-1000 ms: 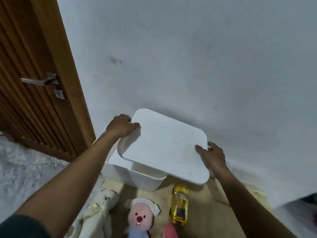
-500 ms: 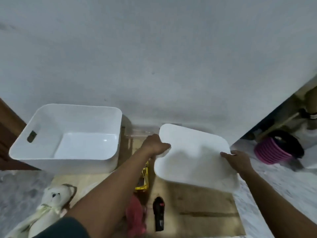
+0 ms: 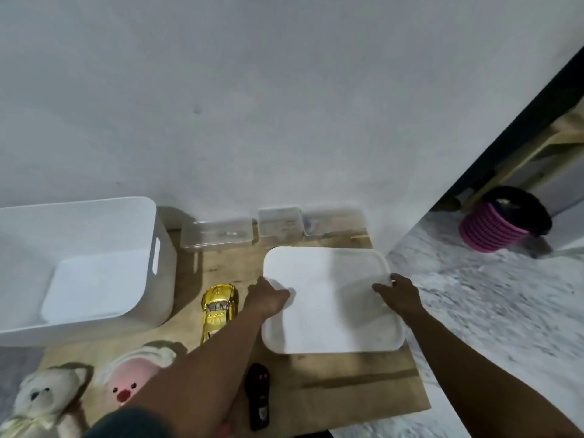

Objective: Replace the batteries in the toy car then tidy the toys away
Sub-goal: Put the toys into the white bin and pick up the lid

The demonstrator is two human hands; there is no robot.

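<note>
— What toys have you got in front of you?
— Your gold car (image 3: pixel 219 306) sits upright on the brown mat (image 3: pixel 347 393), nose toward the wall, just right of the white bin (image 3: pixel 94 267). The bin is open and looks empty.
— And the lid?
— The white lid (image 3: pixel 328 298) lies flat on the mat, right of the car.
— Anything else?
— A black remote (image 3: pixel 258 396) lies lengthwise below the car. A pink plush (image 3: pixel 132 380) and a cream bear (image 3: pixel 44 403) lie at the mat's lower left, in front of the bin.
</note>
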